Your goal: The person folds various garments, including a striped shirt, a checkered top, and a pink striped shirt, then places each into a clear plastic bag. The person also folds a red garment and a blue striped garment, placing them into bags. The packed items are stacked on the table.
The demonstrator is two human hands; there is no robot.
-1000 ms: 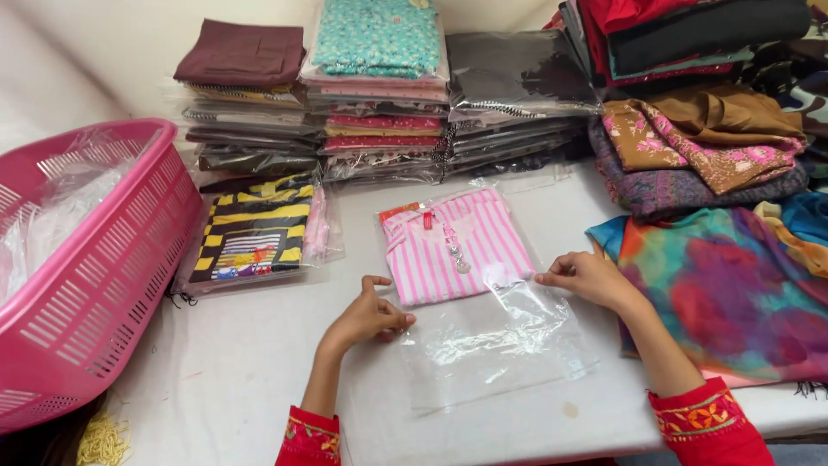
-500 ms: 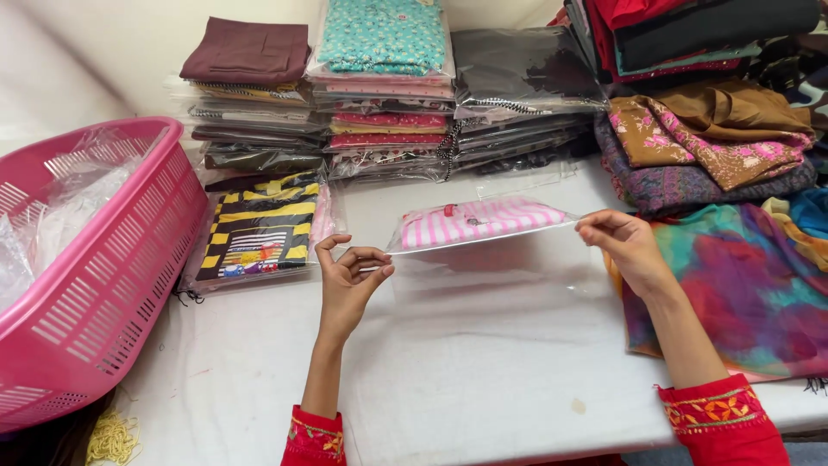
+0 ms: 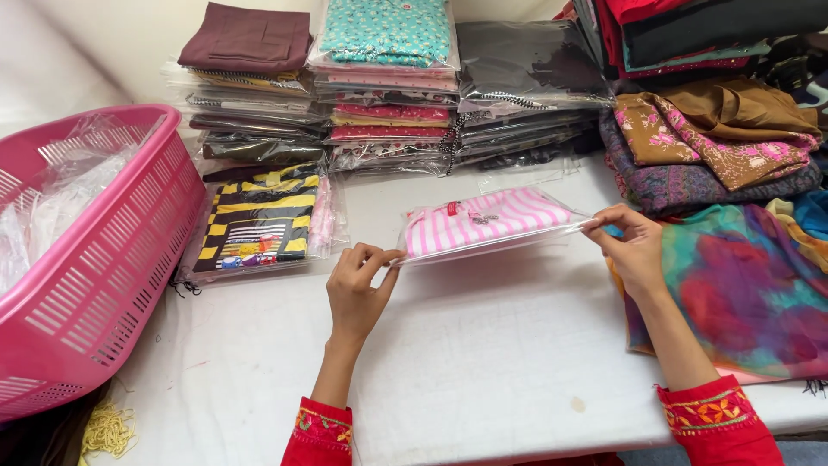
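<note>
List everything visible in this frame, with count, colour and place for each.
bagged striped garment: one, pink and white in a clear bag, held up over the table centre
table: one, white, underneath everything
basket: one, pink, far left, with clear plastic inside
yellow and black packet: one, flat beside the basket
stacks of packed garments: three, mixed colours, along the back
loose folded fabrics: a pile, brown, purple and red, right rear
multicolour cloth: one, teal, red and orange, right edge
left hand: pinching the bag's left corner
right hand: pinching the bag's right corner
</note>
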